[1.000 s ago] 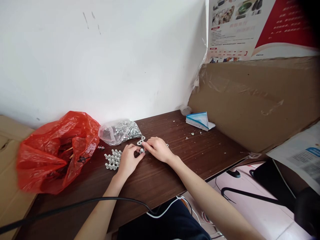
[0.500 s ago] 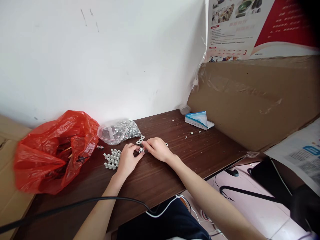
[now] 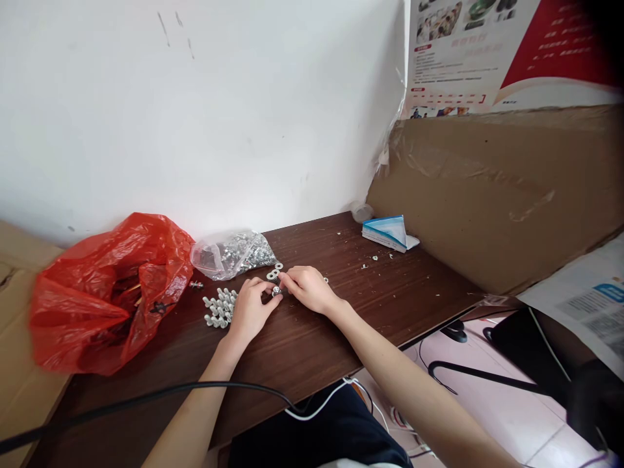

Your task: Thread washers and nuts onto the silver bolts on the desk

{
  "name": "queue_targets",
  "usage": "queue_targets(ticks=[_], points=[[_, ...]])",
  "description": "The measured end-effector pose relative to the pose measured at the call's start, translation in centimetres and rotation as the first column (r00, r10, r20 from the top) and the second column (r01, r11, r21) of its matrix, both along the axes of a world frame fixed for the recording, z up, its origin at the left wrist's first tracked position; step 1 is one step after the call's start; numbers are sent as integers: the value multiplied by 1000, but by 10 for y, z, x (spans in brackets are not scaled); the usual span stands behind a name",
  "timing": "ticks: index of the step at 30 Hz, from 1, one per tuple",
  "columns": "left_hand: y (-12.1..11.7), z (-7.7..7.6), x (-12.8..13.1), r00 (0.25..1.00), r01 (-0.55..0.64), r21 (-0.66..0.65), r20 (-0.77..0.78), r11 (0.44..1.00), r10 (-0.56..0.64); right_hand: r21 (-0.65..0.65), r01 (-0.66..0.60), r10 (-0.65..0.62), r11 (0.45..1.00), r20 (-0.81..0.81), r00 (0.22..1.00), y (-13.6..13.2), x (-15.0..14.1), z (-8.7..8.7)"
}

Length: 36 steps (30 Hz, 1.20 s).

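Observation:
My left hand [image 3: 251, 304] pinches a small silver bolt [image 3: 276, 290] between thumb and forefinger, with its hex end facing up. Close by on the other side is my right hand [image 3: 307, 287], its thumb and fingertips drawn together near the bolt. What those fingertips hold, if anything, is hidden. Several flat washers [image 3: 272, 275] lie on the table just beyond the fingers. Left of my left hand, a cluster of bolts [image 3: 220, 307] stands in tight rows.
A clear plastic bag [image 3: 238, 252] of small metal hardware lies against the wall. Beside it sits an open red plastic bag [image 3: 110, 292]. A blue and white box [image 3: 387, 233] rests at the back right. One black cable [image 3: 160, 390] crosses the near side of the dark table [image 3: 312, 357].
My right fingertips have shifted very slightly around the bolt. My left hand keeps its pinch, and the view has moved a little.

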<state>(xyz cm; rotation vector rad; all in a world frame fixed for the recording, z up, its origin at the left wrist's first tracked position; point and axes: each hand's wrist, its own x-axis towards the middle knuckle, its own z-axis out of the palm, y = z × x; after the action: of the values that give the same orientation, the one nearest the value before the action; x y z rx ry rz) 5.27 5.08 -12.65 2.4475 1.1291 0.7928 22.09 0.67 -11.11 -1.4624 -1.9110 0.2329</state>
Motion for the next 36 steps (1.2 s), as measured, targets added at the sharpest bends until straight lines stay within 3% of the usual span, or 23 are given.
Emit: queue_targets(ticks=[17,28,36], points=[[1,-1,0,1000,2,30,-18,1000,-2,48,-244,239,969,94,967,-3,-1,1],[2,-3,0,1000,3,19,-5,1000,-2,29,-77,75,997,62,995,-1,1,-2],[0,0,0,1000,-12,32,-8,999,12,53,-177,173,983,85,981,-2,-1,0]])
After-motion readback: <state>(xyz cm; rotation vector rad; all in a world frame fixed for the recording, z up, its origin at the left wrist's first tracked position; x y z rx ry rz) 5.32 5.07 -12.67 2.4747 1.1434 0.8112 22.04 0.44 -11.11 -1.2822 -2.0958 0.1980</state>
